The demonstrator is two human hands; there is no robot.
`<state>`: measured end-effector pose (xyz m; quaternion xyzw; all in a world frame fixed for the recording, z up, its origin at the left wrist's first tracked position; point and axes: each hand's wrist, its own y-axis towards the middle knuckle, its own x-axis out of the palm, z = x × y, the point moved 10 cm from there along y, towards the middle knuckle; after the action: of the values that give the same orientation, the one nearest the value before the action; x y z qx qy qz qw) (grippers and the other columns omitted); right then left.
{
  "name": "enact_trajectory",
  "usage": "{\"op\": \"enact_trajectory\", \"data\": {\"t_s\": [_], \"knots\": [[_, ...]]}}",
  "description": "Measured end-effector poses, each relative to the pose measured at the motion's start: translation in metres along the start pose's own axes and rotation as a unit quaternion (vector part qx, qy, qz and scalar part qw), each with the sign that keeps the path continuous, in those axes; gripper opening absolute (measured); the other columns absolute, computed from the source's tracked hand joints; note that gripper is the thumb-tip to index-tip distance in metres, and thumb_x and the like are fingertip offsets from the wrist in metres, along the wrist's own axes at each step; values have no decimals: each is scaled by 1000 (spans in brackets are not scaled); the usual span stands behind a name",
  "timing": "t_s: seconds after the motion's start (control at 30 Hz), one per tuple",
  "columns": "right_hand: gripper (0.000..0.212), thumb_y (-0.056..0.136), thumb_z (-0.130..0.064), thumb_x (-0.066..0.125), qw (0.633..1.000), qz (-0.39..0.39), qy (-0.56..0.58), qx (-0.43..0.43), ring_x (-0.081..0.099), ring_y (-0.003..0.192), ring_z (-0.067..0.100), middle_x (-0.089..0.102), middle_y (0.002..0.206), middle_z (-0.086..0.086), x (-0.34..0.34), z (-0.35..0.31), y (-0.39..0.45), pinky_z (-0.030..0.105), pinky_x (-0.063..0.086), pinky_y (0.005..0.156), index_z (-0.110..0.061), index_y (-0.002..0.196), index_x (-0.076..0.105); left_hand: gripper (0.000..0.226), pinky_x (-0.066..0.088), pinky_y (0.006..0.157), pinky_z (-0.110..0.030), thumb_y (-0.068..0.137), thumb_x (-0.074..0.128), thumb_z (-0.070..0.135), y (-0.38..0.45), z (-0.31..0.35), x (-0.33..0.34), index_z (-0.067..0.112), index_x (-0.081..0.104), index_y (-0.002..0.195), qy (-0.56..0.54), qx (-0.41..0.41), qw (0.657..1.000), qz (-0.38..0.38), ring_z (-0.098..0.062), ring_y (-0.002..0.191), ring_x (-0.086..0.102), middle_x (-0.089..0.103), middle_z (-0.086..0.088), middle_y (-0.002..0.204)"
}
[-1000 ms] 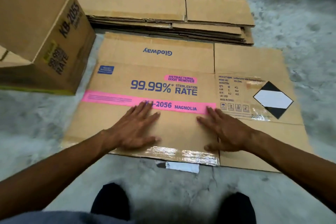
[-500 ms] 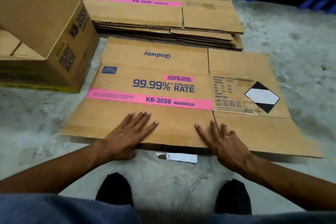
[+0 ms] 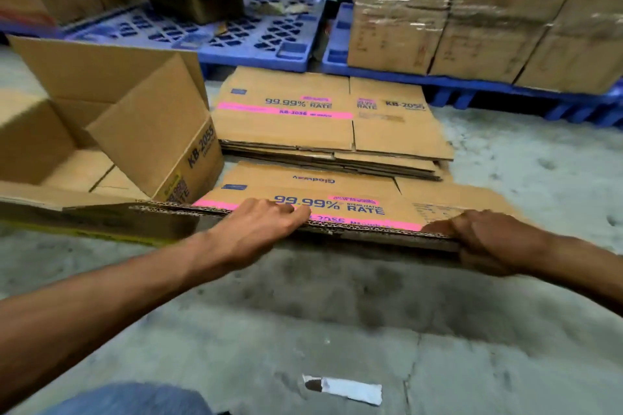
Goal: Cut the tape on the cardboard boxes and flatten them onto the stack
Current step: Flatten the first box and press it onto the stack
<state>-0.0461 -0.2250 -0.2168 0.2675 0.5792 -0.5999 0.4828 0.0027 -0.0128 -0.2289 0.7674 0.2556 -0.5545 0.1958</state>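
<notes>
A flattened cardboard box (image 3: 354, 199) with a pink stripe and "99.99% RATE" print is lifted by its near edge off the concrete floor. My left hand (image 3: 256, 229) grips that edge left of centre, fingers curled over the top. My right hand (image 3: 488, 239) grips the same edge at the right end. Just beyond it lies the stack of flattened boxes (image 3: 323, 125), several sheets high, with the same print on top.
An open box (image 3: 111, 131) marked KB-2055 stands at the left, touching the lifted sheet's left corner. Blue pallets (image 3: 256, 34) and wrapped cartons (image 3: 472, 10) line the back. A white knife-like object (image 3: 344, 389) lies on the floor near me.
Both hands moved from lying flat on the sheet to gripping its near edge, and that edge has risen off the floor. The view has tilted up toward the pallets.
</notes>
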Motion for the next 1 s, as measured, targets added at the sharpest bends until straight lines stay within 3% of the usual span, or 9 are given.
{"op": "enact_trajectory", "data": {"t_s": [0.1, 0.2, 0.27, 0.37, 0.5, 0.6, 0.8, 0.9, 1.0], "knots": [[46, 84, -14, 47, 997, 56, 41, 27, 61, 95, 19, 66, 115, 3, -76, 30, -3, 17, 40, 66, -29, 126, 56, 39, 30, 61, -34, 84, 49, 1, 27, -47, -66, 19, 32, 115, -15, -31, 998, 46, -32, 84, 59, 60, -6, 100], [42, 93, -5, 46, 992, 102, 40, 67, 55, 117, 25, 59, 129, 10, -145, 50, -19, 27, 42, 92, -17, 132, 54, 28, 29, 63, -34, 90, 41, 5, 53, -82, -126, 16, 34, 116, 2, -45, 997, 58, -31, 81, 51, 57, -7, 98], [40, 94, -1, 47, 987, 126, 48, 90, 52, 123, 28, 56, 132, 16, -184, 65, -34, 28, 37, 98, -7, 133, 52, 20, 33, 63, -35, 93, 41, 12, 65, -100, -162, 17, 35, 111, -9, -36, 996, 79, -27, 79, 48, 55, -6, 94], [34, 90, 0, 52, 971, 194, 77, 114, 56, 114, 31, 59, 123, 24, -233, 88, -52, 33, 42, 95, 3, 124, 57, 23, 32, 65, -35, 93, 45, 14, 82, -120, -203, 16, 38, 114, -10, -30, 997, 70, -28, 89, 53, 53, -4, 95], [31, 92, -7, 49, 950, 249, 71, 174, 58, 111, 31, 58, 122, 18, -291, 113, -67, 37, 48, 94, -6, 122, 57, 41, 45, 78, -39, 90, 52, 12, 106, -150, -261, 13, 43, 130, -24, -29, 994, 107, -30, 97, 57, 61, -12, 105], [21, 89, -7, 48, 929, 314, 50, 188, 59, 107, 33, 63, 115, 20, -323, 123, -64, 37, 50, 85, -11, 103, 63, 42, 48, 79, -41, 89, 54, 13, 124, -179, -281, 19, 43, 130, -17, -64, 988, 137, -31, 94, 61, 64, -12, 105], [37, 93, -15, 45, 905, 370, 38, 210, 59, 108, 32, 61, 120, 15, -308, 140, 12, 38, 48, 82, -19, 128, 55, 41, 46, 70, -39, 93, 46, 10, 158, -208, -226, 21, 40, 132, 51, -98, 973, 204, -31, 99, 59, 60, -8, 113], [41, 91, -15, 46, 918, 350, 44, 183, 62, 106, 29, 64, 117, 11, -265, 141, 90, 37, 50, 82, -25, 131, 54, 43, 35, 62, -36, 89, 45, 1, 185, -222, -150, 21, 42, 127, 46, -118, 977, 172, -30, 98, 56, 57, -7, 109], [46, 90, -15, 43, 938, 301, 49, 165, 59, 110, 28, 62, 122, 8, -196, 141, 176, 36, 49, 89, -27, 134, 50, 46, 41, 79, -39, 85, 49, 2, 216, -228, -54, 20, 44, 127, 19, -115, 988, 106, -29, 109, 52, 57, -6, 113]]}}
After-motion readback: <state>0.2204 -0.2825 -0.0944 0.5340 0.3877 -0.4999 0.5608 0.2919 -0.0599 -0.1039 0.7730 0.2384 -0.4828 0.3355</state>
